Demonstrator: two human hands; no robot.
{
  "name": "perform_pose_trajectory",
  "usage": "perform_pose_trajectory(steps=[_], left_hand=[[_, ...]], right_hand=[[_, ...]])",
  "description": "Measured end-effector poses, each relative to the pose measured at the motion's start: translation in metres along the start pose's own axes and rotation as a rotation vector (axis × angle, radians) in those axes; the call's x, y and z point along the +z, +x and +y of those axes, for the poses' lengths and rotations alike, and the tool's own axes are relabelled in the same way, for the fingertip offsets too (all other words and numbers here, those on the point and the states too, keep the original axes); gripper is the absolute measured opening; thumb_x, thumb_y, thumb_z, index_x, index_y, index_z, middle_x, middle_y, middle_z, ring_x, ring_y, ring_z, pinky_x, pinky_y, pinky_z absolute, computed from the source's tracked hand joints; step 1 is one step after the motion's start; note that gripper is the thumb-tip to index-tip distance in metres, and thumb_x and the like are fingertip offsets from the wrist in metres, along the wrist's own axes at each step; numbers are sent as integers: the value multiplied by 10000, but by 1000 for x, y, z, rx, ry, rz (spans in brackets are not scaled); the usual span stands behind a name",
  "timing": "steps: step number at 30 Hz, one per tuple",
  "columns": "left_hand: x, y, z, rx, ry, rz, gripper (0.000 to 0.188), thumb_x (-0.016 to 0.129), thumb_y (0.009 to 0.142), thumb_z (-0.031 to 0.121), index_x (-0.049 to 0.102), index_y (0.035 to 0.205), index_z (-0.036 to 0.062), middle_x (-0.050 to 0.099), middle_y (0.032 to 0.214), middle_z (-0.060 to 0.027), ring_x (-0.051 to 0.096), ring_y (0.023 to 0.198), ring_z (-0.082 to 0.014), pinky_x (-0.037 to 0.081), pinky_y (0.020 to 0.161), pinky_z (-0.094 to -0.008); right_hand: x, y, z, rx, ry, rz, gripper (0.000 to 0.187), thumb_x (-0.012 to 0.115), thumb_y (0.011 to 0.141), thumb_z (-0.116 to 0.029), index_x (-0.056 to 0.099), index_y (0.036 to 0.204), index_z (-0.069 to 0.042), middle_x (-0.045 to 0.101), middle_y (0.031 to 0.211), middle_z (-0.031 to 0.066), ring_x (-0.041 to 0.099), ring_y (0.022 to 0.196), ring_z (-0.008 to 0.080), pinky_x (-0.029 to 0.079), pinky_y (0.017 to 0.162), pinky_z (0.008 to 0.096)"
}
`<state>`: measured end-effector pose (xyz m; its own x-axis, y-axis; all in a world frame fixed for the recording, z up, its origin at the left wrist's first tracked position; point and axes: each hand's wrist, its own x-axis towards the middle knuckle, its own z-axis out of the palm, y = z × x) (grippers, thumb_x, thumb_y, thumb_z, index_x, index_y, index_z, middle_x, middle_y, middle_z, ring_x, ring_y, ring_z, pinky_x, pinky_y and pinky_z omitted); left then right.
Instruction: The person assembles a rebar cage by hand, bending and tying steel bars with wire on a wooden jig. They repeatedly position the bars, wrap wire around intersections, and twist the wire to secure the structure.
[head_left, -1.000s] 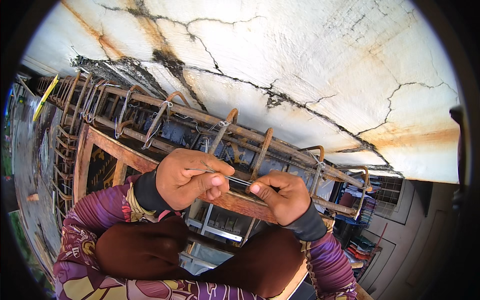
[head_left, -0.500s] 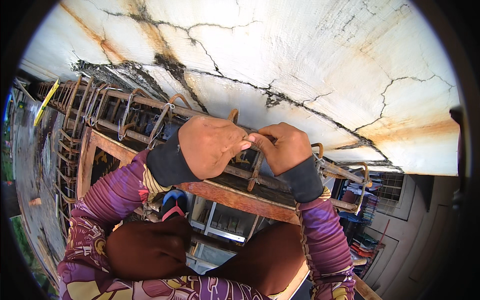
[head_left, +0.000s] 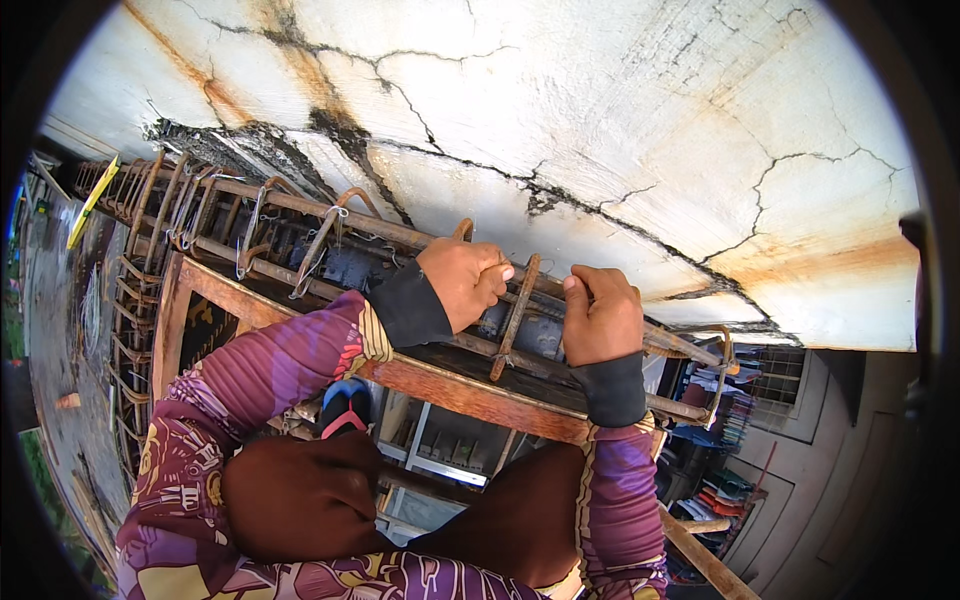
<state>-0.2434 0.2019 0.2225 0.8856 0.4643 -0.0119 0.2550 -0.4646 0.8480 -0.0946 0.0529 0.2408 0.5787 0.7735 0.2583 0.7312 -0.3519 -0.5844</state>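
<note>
A cage of rusty reinforcing bars runs along the wall, with bent stirrups and thin tie wires around its long bars. At the cage's upper long bar, my left hand is closed, thumb pressed to its curled fingers; what it pinches, if anything, is too small to make out. To the right, my right hand is also closed, thumb against its fingers, over the bars; its contents are hidden. Between the two hands a rusty stirrup crosses the long bars, its lower end at the lower bar.
Beyond the cage rises a cracked, rust-stained white wall. A reddish wooden beam lies on the near side. Below it are a sandal and a pale metal frame. Stacked cloth-like items sit at the lower right.
My hands, which met at the thumbs, have moved apart. Both have shifted right, and the stirrup between them shows more fully.
</note>
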Motion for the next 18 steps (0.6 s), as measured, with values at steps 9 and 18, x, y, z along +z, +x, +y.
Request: perform_pose_trajectory(steps=[9, 18], left_hand=[[1, -5, 3, 30, -59, -36, 208, 548, 988, 125, 644, 954, -57, 686, 742, -109, 683, 660, -153, 556, 622, -279], [3, -9, 3, 48, -223, -7, 189, 527, 991, 87, 636, 1020, -65, 691, 788, -104, 675, 683, -132, 557, 637, -272]], right_hand=[[18, 27, -14, 174, -308, -248, 254, 613, 903, -208, 657, 1042, 1, 645, 988, 194, 644, 879, 400, 515, 784, 467], [32, 27, 4, 242, -508, -239, 279, 610, 889, -342, 709, 858, -83, 689, 945, 137, 675, 840, 346, 409, 942, 528]])
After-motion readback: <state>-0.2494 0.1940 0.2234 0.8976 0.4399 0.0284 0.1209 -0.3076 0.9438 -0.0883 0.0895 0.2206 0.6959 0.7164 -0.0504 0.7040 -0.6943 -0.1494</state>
